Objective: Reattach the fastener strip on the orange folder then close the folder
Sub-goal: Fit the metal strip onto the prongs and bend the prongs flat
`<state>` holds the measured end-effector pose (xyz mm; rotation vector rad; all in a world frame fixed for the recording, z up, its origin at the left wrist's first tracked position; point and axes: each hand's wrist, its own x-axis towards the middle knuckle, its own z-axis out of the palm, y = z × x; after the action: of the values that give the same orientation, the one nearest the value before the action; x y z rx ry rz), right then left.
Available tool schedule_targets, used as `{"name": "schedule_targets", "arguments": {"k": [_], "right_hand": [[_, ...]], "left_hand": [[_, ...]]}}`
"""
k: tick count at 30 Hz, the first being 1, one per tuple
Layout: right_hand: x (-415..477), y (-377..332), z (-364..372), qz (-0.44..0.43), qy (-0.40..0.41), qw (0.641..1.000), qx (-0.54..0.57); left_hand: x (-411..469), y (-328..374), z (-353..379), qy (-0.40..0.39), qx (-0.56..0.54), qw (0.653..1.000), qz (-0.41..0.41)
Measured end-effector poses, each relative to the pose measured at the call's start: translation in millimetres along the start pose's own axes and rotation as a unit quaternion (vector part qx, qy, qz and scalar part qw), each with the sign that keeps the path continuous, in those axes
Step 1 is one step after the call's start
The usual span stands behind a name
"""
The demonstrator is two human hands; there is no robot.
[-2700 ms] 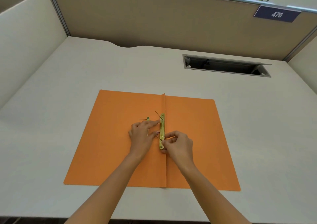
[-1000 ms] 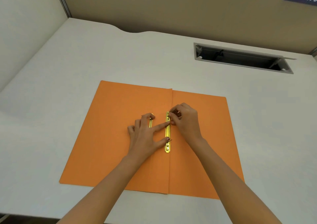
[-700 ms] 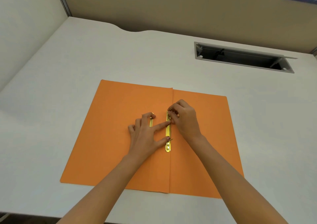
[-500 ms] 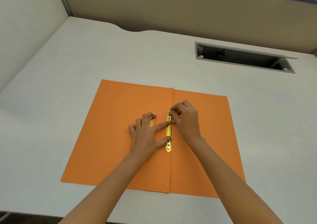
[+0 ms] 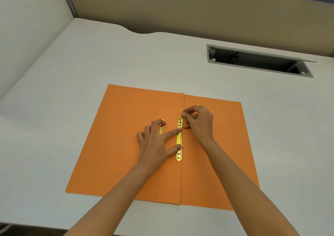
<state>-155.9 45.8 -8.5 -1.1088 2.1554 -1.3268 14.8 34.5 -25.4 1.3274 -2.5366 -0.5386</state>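
We are pressing the brass fastener strip down along the center fold of the orange folder, which is lying open and flat on the white desk, near its front edge. The strip is running lengthwise just beside the crease, with a thin metal prong poking up through its near end. Our left hand is lying flat and spread on the left leaf, gripping nothing: its forefinger is bearing on the middle of the strip and its thumb on the near end, beside that prong. Our right hand is working at the far end, its fingers pinched closed on what looks like the second prong; the metal is too fine for us to tell whether it is already through its hole. A second, shorter brass piece is lying on the left leaf, partly under our left fingers.

We judge that we are midway through the reattaching step, with the closing not yet begun. The next move calls for seating the far prong fully and folding both prongs down flat along the strip, while the left hand is pinning the strip against sliding. Only then can one leaf swing over the other. Beyond the folder, a cable slot is lying open in the desk below the tan partition.
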Motion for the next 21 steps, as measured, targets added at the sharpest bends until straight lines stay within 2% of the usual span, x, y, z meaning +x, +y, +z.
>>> {"name": "schedule_targets", "arguments": {"k": [11,21], "right_hand": [[12.1,-2.5,0.3,-0.001,-0.055,0.997,-0.049],[7.7,-0.9,4.1,0.005,-0.040,0.997,-0.063]], "left_hand": [[-0.2,0.1,-0.2,0.001,0.000,1.000,0.001],[0.0,0.1,0.3,0.005,-0.002,1.000,0.001]]}}
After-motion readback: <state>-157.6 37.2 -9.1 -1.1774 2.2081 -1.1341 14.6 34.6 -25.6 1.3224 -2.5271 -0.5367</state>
